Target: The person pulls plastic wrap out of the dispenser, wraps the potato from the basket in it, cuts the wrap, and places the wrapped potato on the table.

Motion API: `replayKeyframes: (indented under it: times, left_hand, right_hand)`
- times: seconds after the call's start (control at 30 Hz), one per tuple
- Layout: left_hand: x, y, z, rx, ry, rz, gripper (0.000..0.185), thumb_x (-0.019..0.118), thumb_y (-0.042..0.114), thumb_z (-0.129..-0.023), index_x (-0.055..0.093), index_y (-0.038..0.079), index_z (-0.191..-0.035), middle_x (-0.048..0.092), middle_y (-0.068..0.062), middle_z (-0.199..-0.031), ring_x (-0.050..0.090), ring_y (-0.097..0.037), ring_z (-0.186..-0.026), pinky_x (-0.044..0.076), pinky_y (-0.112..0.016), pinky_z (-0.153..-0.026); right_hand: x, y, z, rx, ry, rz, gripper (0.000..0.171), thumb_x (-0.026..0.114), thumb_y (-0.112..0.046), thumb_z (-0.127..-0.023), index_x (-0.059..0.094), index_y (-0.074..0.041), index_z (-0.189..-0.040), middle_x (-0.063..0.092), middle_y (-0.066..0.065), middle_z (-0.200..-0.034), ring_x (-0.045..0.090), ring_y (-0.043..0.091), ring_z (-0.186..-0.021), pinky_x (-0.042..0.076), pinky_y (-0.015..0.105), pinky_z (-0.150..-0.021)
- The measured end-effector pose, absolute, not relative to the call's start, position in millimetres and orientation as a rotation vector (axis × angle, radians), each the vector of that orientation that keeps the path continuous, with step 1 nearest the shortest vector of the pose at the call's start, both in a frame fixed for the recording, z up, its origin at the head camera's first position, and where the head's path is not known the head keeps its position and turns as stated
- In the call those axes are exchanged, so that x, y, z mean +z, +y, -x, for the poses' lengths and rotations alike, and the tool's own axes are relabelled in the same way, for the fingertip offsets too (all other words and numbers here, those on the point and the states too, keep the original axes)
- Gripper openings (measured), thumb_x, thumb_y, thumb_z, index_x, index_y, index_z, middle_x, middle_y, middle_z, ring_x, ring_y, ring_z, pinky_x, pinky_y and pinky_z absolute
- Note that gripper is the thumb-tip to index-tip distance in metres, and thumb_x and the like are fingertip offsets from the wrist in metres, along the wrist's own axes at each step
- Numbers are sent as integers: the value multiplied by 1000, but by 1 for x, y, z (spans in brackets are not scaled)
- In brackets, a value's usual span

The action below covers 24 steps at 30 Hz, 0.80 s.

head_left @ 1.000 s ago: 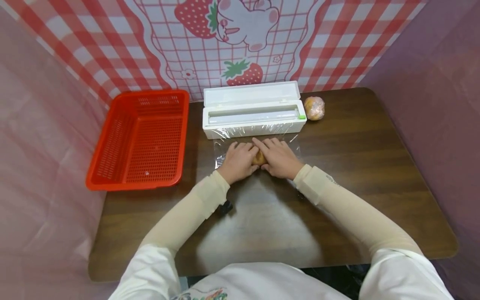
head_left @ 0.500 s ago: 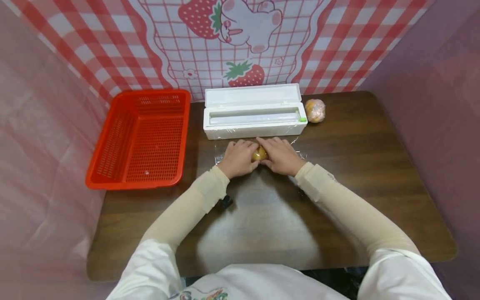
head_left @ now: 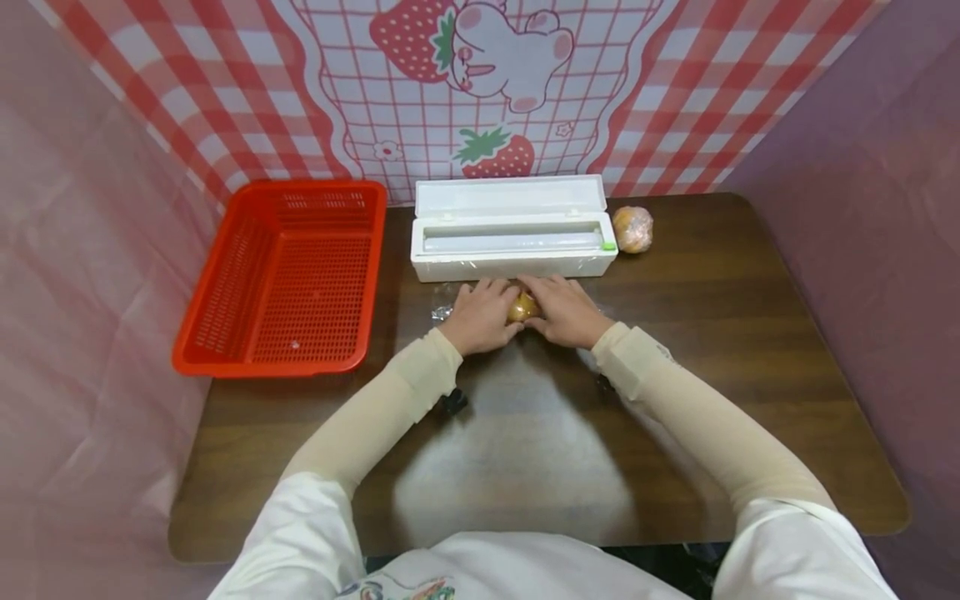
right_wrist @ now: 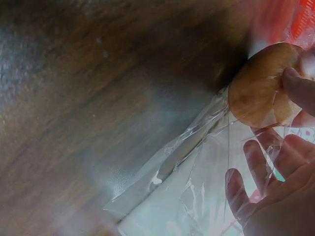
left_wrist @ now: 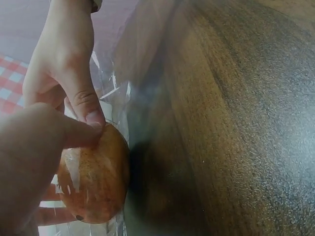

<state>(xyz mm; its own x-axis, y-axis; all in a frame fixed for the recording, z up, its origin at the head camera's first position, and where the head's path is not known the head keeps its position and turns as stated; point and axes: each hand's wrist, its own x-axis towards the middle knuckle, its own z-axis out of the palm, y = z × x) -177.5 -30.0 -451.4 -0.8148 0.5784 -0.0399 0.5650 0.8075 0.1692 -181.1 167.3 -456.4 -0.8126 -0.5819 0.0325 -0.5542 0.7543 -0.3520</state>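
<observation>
A round yellow-brown fruit [head_left: 522, 307] with smooth skin sits between my two hands, with clear plastic wrap [right_wrist: 182, 157] drawn over it. My left hand [head_left: 483, 317] holds its left side, with the thumb on the near face. From the right, my right hand [head_left: 564, 313] holds it too. In the left wrist view both thumbs meet at one end of the fruit [left_wrist: 96, 177], pinching the film there. Creased film spreads beyond the fruit in the right wrist view. Just behind the hands stands the opened white wrap dispenser [head_left: 513, 267].
A fruit wrapped in film [head_left: 633, 230] rests at the dispenser's right end. On the left stands a red plastic basket [head_left: 279, 367] with slotted walls. The brown wooden table [head_left: 735, 350] backs onto a red checked cloth [head_left: 262, 83].
The film stretched from the dispenser to the hands no longer shows there; only a crumpled edge shows beside the left hand. Both hands stay around the fruit. The view shifts slightly.
</observation>
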Motion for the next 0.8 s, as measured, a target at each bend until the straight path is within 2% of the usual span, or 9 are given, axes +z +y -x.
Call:
replayKeyframes:
  times: [0.2, 0.4, 0.6, 0.8]
  left_hand:
    - [-453, -31, 181, 205, 2926, -946, 66, 69, 48, -93, 52, 12, -145, 52, -9, -132, 48, -26, -116, 43, -43, -87]
    - [-454, -31, 187, 212, 2930, -946, 67, 66, 48, -95, 48, 12, -148, 56, -8, -134, 50, -27, -121, 45, -46, -90]
    - [-454, -32, 190, 305, 2952, -928, 55, 67, 45, -96, 51, 13, -138, 62, -8, -131, 53, -27, -117, 44, -46, -91]
    - [-453, -33, 196, 254, 2944, -947, 45, 64, 44, -98, 55, 13, -129, 65, -7, -124, 55, -27, -112, 45, -47, -90]
  right_hand:
    - [-455, 167, 185, -554, 2848, 928, 73, 77, -24, -91, 40, -9, -152, 56, 12, -143, 53, 38, -118, 41, 56, -94]
    - [-456, 168, 189, -596, 2834, 879, 71, 75, -22, -92, 39, -6, -152, 57, 15, -140, 54, 38, -116, 41, 58, -96]
    - [-459, 169, 193, -684, 2838, 818, 65, 73, -22, -93, 43, -5, -148, 62, 17, -131, 55, 38, -112, 41, 56, -97]
    - [-464, 169, 197, -738, 2846, 786, 72, 70, -23, -97, 31, -7, -155, 65, 18, -126, 56, 40, -111, 43, 58, -96]
